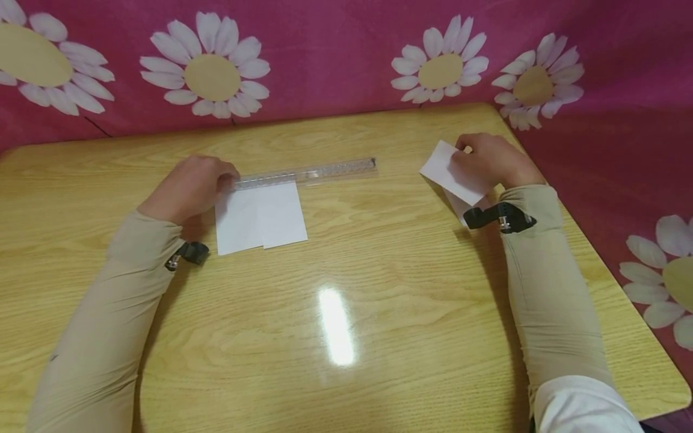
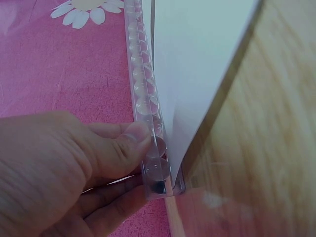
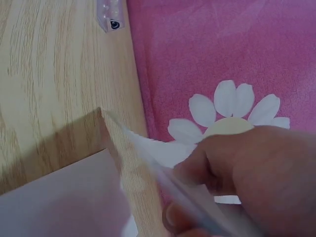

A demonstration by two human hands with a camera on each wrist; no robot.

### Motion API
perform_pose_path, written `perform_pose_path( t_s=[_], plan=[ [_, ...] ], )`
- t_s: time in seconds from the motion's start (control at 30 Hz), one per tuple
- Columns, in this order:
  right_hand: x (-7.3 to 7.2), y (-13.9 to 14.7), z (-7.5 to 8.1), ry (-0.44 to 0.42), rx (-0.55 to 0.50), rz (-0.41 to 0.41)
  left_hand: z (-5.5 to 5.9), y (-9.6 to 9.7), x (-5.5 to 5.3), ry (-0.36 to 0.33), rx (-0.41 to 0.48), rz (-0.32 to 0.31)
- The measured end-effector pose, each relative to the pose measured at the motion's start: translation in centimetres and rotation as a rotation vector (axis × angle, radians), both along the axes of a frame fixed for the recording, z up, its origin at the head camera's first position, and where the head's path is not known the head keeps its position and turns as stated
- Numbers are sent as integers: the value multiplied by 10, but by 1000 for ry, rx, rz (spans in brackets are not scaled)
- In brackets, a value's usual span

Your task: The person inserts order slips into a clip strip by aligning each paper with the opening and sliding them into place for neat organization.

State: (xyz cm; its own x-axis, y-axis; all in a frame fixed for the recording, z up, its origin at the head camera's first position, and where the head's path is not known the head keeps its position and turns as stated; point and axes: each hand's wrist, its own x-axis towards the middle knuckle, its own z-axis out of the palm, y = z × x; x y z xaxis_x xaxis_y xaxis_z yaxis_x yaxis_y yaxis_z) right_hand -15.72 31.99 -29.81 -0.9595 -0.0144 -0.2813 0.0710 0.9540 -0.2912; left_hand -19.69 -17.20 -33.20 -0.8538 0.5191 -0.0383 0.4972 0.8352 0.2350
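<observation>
A clear plastic strip (image 1: 337,171) lies across the far part of the table, with a row of round, bead-like shapes along it (image 2: 146,106). My left hand (image 1: 190,187) pinches its left end between thumb and fingers. White paper (image 1: 243,219) lies flat with its far edge at the strip; a step in the near edge suggests two overlapping sheets. Off to the right, my right hand (image 1: 489,161) pinches a white piece of paper (image 1: 445,171), raised and tilted. A lower white part (image 1: 457,207) shows beneath; whether it is the same folded piece I cannot tell.
The wooden table (image 1: 379,300) has a rounded far right corner. Pink flowered cloth (image 1: 330,66) hangs behind it and continues along the right side. A bright light reflection shows on the tabletop. Black straps (image 1: 500,218) with small fittings sit at both wrists.
</observation>
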Motion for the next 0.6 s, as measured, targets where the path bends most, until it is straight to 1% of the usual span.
perform_pose_path(
  t_s=[0.13,0.2,0.3,0.47,0.53,0.6],
  plan=[
    [0,-1,0,-49,16,-22,0,0,0,8,-1,-10],
    [-1,-1,0,-51,24,-37,0,0,0,9,-1,-7],
    [-1,0,-1,11,4,-35,1,0,0,1,-7,3],
    [-1,1,0,179,-26,4,0,0,0,7,-15,2],
    [0,1,0,209,-21,7,0,1,0,14,-12,-4],
    [1,0,1,220,-21,9,0,1,0,16,-11,-5]
  ],
)
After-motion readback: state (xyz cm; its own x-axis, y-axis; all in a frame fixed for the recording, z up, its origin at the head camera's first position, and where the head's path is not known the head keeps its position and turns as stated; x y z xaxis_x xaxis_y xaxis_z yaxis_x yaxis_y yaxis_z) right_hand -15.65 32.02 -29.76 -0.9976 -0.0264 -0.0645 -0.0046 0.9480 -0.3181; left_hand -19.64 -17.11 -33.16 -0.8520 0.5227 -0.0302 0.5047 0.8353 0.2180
